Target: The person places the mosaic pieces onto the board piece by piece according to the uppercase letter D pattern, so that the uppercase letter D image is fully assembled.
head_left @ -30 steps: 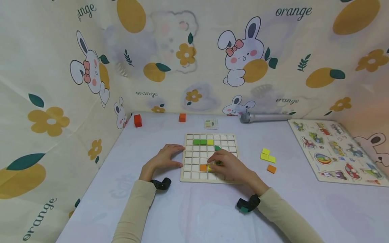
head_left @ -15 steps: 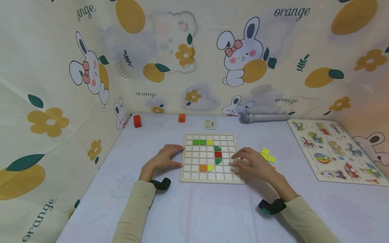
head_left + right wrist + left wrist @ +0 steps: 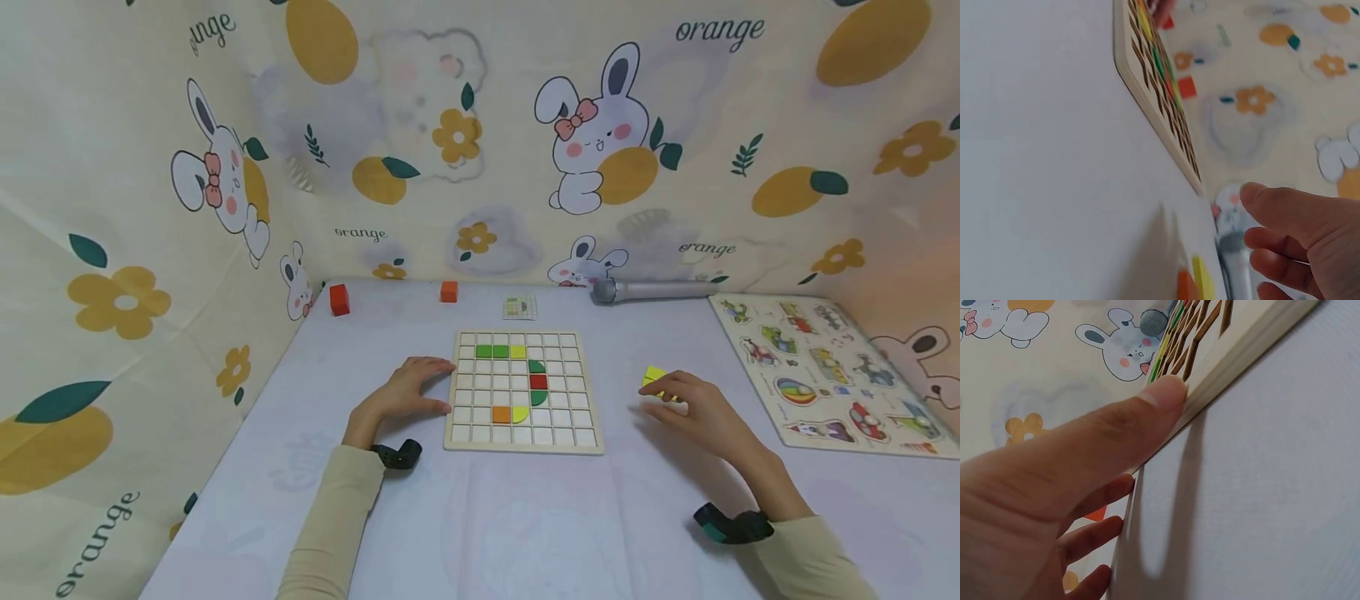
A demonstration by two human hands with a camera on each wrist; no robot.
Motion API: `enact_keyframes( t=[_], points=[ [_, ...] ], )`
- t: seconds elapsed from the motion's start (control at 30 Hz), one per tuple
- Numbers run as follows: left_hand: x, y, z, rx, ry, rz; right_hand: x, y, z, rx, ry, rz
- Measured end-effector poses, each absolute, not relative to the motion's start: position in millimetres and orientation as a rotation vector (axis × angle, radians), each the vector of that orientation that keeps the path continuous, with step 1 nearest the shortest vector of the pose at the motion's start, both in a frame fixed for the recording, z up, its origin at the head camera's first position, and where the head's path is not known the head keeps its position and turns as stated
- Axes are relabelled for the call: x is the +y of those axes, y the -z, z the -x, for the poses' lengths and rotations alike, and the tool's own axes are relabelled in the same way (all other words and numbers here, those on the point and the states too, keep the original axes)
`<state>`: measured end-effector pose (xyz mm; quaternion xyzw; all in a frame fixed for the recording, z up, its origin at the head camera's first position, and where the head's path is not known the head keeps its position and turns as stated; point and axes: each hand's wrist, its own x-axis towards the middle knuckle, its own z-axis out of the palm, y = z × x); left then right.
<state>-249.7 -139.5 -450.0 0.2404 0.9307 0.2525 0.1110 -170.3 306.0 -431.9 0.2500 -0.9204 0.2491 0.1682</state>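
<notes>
Lighting: soft, even, bright; warm pinkish cast at the head view's far right edge. Shadows: faint; a soft one under the left hand [image 3: 1054,487] beside the grid board [image 3: 1235,356]. Head view: sharp, wide-angle bowing at edges. Right wrist view: blurred throughout, right hand [image 3: 1310,231] included.

The word "orange" in script, repeated (lowercase) across the printed backdrop cloth [image 3: 150,150]

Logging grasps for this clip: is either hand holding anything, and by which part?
Nothing is held. The left hand rests against the grid board's left edge; the right hand hovers open over the yellow tiles.
</notes>
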Motion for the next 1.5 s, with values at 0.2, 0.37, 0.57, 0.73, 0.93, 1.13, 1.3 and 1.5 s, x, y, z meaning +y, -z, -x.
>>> enact_keyframes(
  t=[0.2, 0.37, 0.57, 0.73, 0.93, 1.13, 1.3, 1.5],
  points=[
    [-140, 452, 251, 2.733, -0.742, -0.702, 326, 428, 166, -2.707, -0.7, -0.61],
    [-140, 452, 251, 2.731, -0.749, -0.7, 334, 429, 166, -2.826, -0.763, -0.572],
    [-140, 452, 251, 2.728, -0.756, -0.714, 334, 433, 168, -2.946, -0.775, -0.51],
    [-140, 450, 250, 2.718, -0.77, -0.703, 335, 437, 169, -2.964, -0.737, -0.493],
    [-140, 450, 251, 2.722, -0.763, -0.696, 335, 440, 170, -2.97, -0.715, -0.506],
    [-140, 450, 250, 2.726, -0.759, -0.701, 331, 441, 172, -2.947, -0.74, -0.518],
    [-140, 450, 250, 2.729, -0.757, -0.7, 315, 441, 175, -2.892, -0.785, -0.582],
    [-139, 449, 250, 2.725, -0.766, -0.692, 280, 438, 185, -2.797, -0.843, -0.778]
  ],
)
